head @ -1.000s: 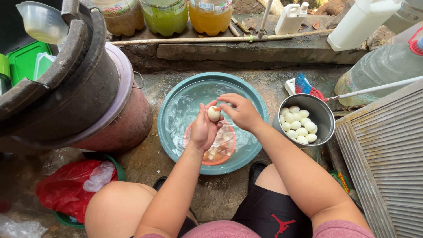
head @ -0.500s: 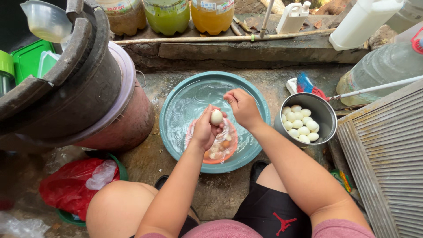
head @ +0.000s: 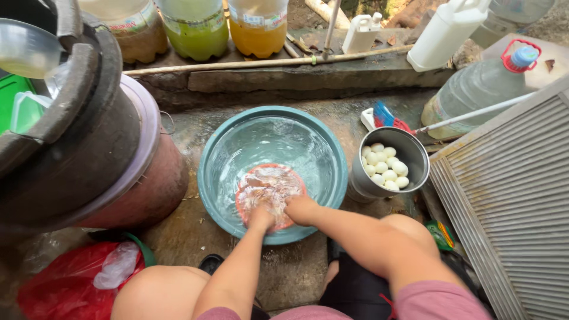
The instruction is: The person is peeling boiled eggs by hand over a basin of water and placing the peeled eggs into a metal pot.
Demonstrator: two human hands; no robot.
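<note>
Hands are sunk side by side in the teal basin [head: 207, 172], over the orange patch of shell fragments [head: 261, 181] at its near side. The left hand [head: 261, 217] and the right hand [head: 300, 208] are nearly touching, fingers hidden under rippled water, so it cannot be told whether anything is held. The pot of peeled eggs [head: 385, 166] is set just right of the basin, nearer the right hand.
</note>
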